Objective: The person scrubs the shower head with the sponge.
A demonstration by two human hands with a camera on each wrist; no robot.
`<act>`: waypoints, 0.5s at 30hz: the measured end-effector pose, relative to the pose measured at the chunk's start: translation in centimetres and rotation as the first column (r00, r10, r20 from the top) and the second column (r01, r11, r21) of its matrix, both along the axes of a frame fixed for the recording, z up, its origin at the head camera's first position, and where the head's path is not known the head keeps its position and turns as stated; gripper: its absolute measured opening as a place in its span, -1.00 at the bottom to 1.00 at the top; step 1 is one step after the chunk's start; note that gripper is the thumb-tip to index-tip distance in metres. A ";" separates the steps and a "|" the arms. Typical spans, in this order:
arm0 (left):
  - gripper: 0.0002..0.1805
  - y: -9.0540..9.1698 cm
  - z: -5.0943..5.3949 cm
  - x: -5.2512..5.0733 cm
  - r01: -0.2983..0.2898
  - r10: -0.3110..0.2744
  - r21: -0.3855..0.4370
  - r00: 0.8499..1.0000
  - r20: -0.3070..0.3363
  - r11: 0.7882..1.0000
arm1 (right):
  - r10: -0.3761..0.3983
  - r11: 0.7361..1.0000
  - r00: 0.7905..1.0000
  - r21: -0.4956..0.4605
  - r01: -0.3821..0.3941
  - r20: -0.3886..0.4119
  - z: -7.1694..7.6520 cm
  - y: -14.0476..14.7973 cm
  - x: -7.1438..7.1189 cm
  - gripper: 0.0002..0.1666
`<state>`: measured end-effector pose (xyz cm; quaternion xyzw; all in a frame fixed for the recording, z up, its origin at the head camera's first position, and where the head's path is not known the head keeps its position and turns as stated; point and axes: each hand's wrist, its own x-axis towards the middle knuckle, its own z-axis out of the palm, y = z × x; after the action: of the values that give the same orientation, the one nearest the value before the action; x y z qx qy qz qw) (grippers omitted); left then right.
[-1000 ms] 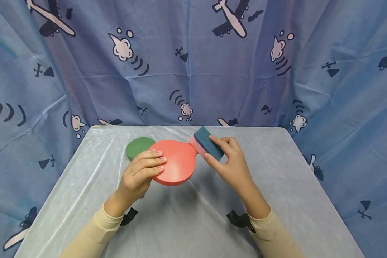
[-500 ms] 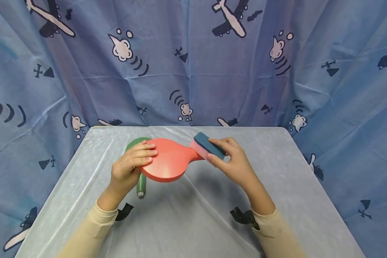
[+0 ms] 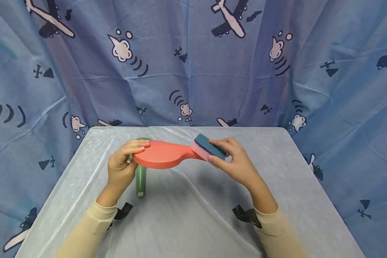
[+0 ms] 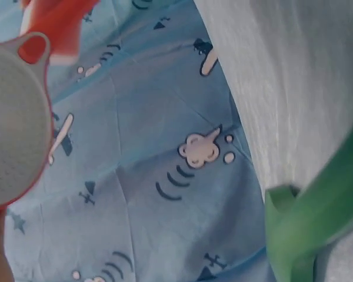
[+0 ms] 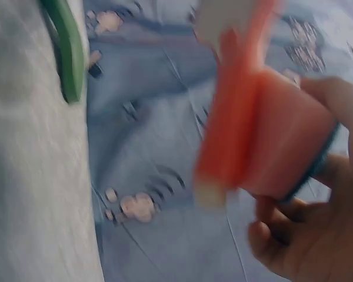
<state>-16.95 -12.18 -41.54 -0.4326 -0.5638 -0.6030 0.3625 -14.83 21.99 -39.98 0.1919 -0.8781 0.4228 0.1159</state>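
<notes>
In the head view a red paddle (image 3: 162,154) with a round head and a short handle is held above the table, tilted nearly edge-on. My left hand (image 3: 122,170) grips the far left edge of its head, fingers on top. The left wrist view shows the paddle's grey, dotted face (image 4: 15,126). My right hand (image 3: 240,165) pinches a pink sponge (image 3: 200,150) with a blue-green scouring side. The sponge's pink side presses on the paddle's handle (image 5: 229,123). A green paddle (image 3: 141,181) lies on the table beneath, its head mostly hidden.
A pale, creased cloth covers the table (image 3: 277,172). Behind it and to both sides hangs a blue curtain (image 3: 193,82) printed with planes and clouds. Black strips (image 3: 243,214) hang at both wrists.
The red paddle has shifted left with my left hand and tilted flatter, baring more of its handle. The sponge has moved slightly down and right along the handle. The green paddle's handle has come into view.
</notes>
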 end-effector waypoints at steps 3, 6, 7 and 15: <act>-0.81 0.1 -0.6 0.1 -0.088 0.090 -0.041 0.995 0.053 0.995 | -0.017 1.000 0.988 0.022 0.021 -0.156 -0.6 -2.1 0.5 -0.34; -0.67 0.2 -0.6 0.5 -0.123 0.128 -0.041 0.975 0.180 0.992 | -0.048 0.997 0.954 0.050 0.066 -0.297 -1.0 -3.0 0.6 -0.29; -0.62 0.2 -0.5 0.7 -0.129 0.131 -0.026 0.963 0.237 0.991 | -0.066 0.994 0.941 0.061 0.091 -0.331 -1.0 -3.0 0.5 -0.28; -0.62 0.0 0.8 1.6 -0.245 0.101 0.152 0.779 0.619 0.957 | -0.174 0.962 0.860 0.104 0.252 -0.479 -1.4 -1.5 -0.8 -0.25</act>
<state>-15.33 -12.16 -40.77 -0.1195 -0.6157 -0.7328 0.2639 -15.59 20.50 -41.39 0.1979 -0.8718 0.2756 0.3532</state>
